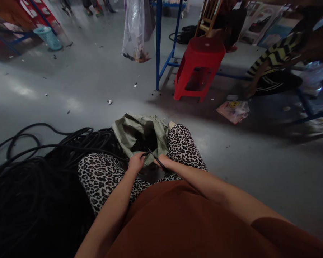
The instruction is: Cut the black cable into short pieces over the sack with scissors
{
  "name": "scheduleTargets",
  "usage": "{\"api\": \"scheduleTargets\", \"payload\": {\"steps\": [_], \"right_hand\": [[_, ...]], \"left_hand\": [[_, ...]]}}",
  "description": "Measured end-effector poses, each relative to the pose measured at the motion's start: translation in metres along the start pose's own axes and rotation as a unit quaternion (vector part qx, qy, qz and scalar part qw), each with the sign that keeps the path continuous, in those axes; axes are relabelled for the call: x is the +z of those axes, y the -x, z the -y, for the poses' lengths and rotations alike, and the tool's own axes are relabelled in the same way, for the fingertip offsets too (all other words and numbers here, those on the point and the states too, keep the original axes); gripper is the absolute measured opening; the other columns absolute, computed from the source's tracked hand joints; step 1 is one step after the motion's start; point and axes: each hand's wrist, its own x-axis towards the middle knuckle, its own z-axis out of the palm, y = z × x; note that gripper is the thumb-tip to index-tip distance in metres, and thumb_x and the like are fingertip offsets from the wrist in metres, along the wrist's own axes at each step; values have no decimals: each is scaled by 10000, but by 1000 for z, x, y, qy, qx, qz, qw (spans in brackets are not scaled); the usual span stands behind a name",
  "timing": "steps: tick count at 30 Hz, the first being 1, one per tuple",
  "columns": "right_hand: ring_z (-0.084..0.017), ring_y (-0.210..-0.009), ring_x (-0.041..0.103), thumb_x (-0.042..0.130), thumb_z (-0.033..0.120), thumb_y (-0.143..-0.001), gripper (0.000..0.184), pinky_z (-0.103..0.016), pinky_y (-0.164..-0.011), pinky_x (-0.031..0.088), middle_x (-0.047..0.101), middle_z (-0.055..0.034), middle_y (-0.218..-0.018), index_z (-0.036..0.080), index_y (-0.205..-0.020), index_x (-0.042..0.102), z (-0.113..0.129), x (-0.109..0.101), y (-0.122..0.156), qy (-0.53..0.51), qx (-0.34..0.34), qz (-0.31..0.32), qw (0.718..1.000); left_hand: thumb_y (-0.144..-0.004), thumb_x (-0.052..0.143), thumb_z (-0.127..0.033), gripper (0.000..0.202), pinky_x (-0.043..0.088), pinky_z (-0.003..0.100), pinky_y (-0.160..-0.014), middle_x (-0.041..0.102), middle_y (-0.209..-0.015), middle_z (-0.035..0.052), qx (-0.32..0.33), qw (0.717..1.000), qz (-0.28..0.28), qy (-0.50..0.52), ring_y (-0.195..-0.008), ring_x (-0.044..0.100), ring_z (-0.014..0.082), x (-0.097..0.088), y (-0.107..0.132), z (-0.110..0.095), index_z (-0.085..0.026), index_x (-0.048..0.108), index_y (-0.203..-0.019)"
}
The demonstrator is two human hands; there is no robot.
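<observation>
My left hand (pixel 136 162) is closed around a black rubber cord (pixel 145 154), whose short end sticks out over the sack. My right hand (pixel 163 160) grips a pair of scissors (pixel 152 153) with dark handles. The blades meet the cord end or lie very near it; I cannot tell if they are cutting. Below both hands, between my knees, a grey-green woven sack (pixel 120 133) gapes at the top. Dark small pieces (pixel 142 144) lie inside it, too dim to make out singly. From my left hand the cord runs left toward a large heap of black cord (pixel 29 193).
Ahead stands a red plastic stool (pixel 200 64) beside a blue metal table frame (pixel 158 46). A clear plastic bag (pixel 134 32) hangs there. A co-worker's arm in a striped sleeve (pixel 277 53) reaches down at right, near a plastic packet (pixel 234 110). A light-blue basket (pixel 48 37) stands far left.
</observation>
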Motion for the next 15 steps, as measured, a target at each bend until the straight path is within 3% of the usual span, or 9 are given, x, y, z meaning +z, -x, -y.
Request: {"api": "scheduleTargets", "payload": {"steps": [6, 11, 15], "right_hand": [[-143, -361, 515, 553, 272, -818, 232, -206, -376, 417, 496, -24, -442, 99, -666, 582, 0, -1, 3, -108, 4, -3, 994], [-138, -357, 510, 552, 481, -833, 381, -214, -377, 435, 492, 0, -449, 106, -766, 559, 3, -1, 10, -166, 18, 13, 986], [-139, -405, 541, 547, 649, -774, 533, -215, -403, 457, 525, -12, -491, 117, -751, 550, 2, 0, 14, -151, 1, 46, 988]], "left_hand": [[-850, 491, -226, 335, 445, 323, -937, 661, -1132, 86, -23, 1000, -11, 3, -1052, 597, 210, -2, -1, 0, -174, 623, -1153], [-855, 493, -243, 343, 447, 323, -943, 659, -1127, 102, -32, 999, -34, -4, -1042, 601, 210, -3, -3, 2, -158, 613, -1164], [-854, 495, -233, 337, 451, 321, -946, 661, -1118, 101, -31, 999, -42, 3, -1040, 603, 205, -4, -4, 1, -158, 614, -1161]]}}
